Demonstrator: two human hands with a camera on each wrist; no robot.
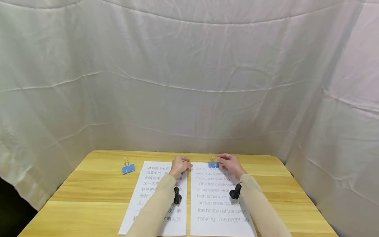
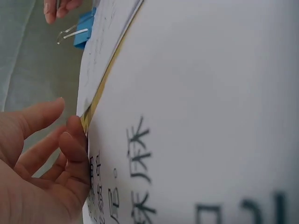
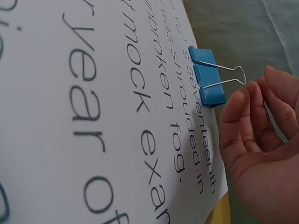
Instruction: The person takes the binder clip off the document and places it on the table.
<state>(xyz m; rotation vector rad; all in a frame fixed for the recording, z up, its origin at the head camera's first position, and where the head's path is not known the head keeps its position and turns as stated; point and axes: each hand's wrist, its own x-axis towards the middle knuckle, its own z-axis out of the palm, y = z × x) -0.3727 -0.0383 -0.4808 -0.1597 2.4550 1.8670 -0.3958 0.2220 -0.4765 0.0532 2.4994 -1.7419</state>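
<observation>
A blue binder clip is clamped on the top edge of the right paper sheet, which carries English print. Beside its wire handle is my right hand, fingers loosely bent; in the right wrist view they are close to the wire but not round it. My left hand rests at the upper right corner of the left paper sheet, printed in Chinese characters. Its fingers are loosely bent at the paper edge, the thumb apart, and nothing shows between them. Both forearms cover part of the print.
Another blue binder clip lies on the wooden table, left of the Chinese sheet. A narrow strip of table separates the two papers. Pale grey curtain hangs behind and at both sides of the table.
</observation>
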